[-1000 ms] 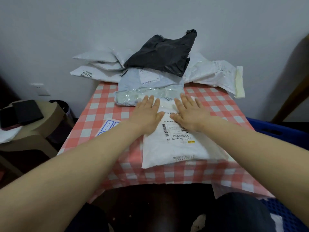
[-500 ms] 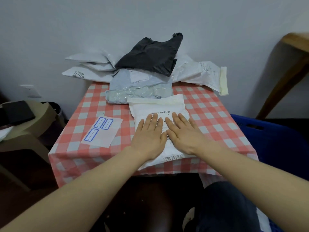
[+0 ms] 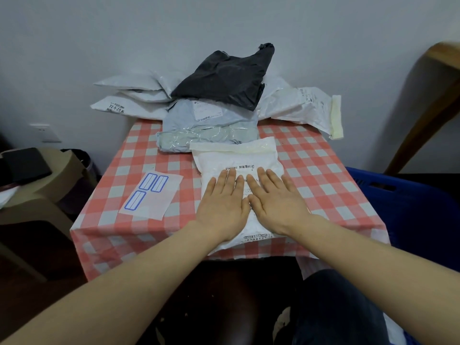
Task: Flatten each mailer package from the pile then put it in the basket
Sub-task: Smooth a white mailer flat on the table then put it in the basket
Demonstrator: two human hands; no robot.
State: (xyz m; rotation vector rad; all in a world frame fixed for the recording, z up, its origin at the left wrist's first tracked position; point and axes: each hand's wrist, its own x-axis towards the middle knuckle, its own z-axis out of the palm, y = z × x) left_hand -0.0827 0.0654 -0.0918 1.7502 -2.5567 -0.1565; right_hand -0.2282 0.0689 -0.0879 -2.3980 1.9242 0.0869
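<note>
Both hands flat, fingers straight: left hand (image 3: 222,207) and right hand (image 3: 276,202) side by side, pressing the white mailer (image 3: 236,158) at the bench's (image 3: 323,175) near edge | label sheet (image 3: 151,195) just left | blue basket (image 3: 410,207) right of bench | pile (image 3: 211,120) at far edge, black bag (image 3: 224,75) on top

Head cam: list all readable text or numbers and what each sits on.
"72-5-25": on the left rear white mailer; neighbouring characters blurred.
On the front white mailer, under the left hand and right hand: printed lines, too blurred to read.
On the grey mailer: label, too small.
On the right white mailer: label, blurred.
On the sticker sheet: blue frames, no text.
</note>
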